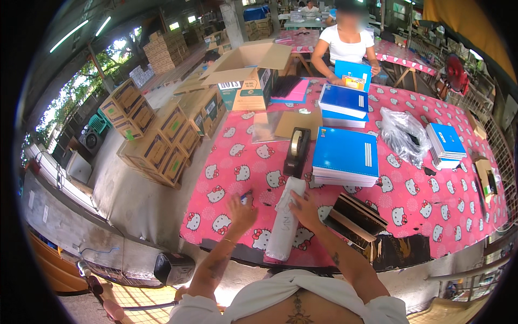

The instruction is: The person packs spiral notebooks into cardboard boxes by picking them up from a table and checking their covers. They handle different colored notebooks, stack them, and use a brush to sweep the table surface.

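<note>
Right hand [305, 209], fingers spread, on white packet [282, 229] by table's [213, 178] front edge, likely steadying it. Left hand [242, 213] half-curled; grip on blue bit [246, 198] unclear. Tape dispenser [294, 159] handy beyond.

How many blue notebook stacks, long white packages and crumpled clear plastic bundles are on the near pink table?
Blue notebook stacks: 3, counting each offset pile as one
Long white package: 1
Crumpled clear plastic bundle: 1
Total: 5
</note>
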`<state>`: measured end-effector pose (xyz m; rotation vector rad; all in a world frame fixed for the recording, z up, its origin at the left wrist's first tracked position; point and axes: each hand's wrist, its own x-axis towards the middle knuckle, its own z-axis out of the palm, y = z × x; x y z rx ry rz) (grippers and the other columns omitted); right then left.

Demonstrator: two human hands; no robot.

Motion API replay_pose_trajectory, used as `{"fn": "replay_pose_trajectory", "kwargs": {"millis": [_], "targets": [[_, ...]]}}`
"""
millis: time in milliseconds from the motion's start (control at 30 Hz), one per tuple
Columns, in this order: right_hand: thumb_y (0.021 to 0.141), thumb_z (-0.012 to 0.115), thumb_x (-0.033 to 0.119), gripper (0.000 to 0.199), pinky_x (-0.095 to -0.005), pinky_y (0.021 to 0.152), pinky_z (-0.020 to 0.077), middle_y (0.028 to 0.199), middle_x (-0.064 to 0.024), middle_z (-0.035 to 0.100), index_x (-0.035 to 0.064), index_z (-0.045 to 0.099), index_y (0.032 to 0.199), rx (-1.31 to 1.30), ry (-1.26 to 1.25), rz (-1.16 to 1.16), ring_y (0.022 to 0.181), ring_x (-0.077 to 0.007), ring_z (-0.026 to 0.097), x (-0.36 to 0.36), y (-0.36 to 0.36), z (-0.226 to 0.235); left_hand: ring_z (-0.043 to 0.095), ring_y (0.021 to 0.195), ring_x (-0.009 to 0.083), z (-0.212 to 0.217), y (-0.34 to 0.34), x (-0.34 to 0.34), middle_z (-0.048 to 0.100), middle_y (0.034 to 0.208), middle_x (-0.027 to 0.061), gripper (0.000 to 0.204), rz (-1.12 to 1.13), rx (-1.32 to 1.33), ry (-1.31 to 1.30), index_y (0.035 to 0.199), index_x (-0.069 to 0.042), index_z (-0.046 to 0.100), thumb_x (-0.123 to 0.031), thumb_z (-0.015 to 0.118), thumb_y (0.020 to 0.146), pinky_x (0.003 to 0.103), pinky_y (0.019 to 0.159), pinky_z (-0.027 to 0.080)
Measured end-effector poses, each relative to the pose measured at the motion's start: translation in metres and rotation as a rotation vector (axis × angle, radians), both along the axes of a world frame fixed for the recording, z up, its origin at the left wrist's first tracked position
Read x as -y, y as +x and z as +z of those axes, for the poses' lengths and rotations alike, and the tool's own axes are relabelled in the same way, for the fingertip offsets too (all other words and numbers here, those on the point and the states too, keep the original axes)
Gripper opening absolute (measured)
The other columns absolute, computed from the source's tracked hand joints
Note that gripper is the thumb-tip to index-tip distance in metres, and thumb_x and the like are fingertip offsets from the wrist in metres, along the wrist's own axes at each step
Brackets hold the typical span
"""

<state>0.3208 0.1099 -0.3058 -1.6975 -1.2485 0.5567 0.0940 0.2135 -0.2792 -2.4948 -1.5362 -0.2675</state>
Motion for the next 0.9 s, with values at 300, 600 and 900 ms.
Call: {"fn": "replay_pose_trajectory", "kwargs": {"millis": [300, 600, 900], "targets": [[0.09, 0.069, 0.038, 0.053, -0.0488, 0.106, 0.0429, 0.144, -0.0276, 0.036, 0.0259, 0.058, 0.14, 0.02, 0.026, 0.04, 0.127, -0.0466, 0.047, -0.003, 0.0, -0.009, 0.067, 0.072, 0.026, -0.005, 0.069, -0.043, 0.069, 0.08, 0.0171, 0.053, -0.27, 0.585, -1.036, 0.093, 0.005, 0.071, -0.045, 0.076, 0.078, 0.038, 0.066, 0.052], [0.09, 0.07, 0.035, 0.053, -0.0484, 0.106, 0.043, 0.145, -0.0267, 0.035, 0.0229, 0.058, 0.14, 0.004, 0.02, 0.046, 0.129, -0.0452, 0.047, -0.004, 0.007, -0.009, 0.069, 0.073, 0.0332, 0.015, 0.096, -0.039, 0.068, 0.079, 0.024, 0.045, -0.494, 0.153, -0.751, 0.098, 0.003, 0.07, -0.039, 0.067, 0.082, 0.046, 0.067, 0.052], [0.092, 0.068, 0.031, 0.052, -0.0479, 0.109, 0.0393, 0.146, -0.0274, 0.034, 0.0179, 0.056, 0.142, -0.011, 0.032, 0.024, 0.132, -0.045, 0.044, -0.003, 0.006, -0.01, 0.072, 0.073, 0.0258, 0.002, 0.083, -0.046, 0.067, 0.073, 0.018, 0.044, -0.288, 0.4, -1.088, 0.094, 0.009, 0.067, -0.035, 0.064, 0.092, 0.039, 0.06, 0.059]]}}
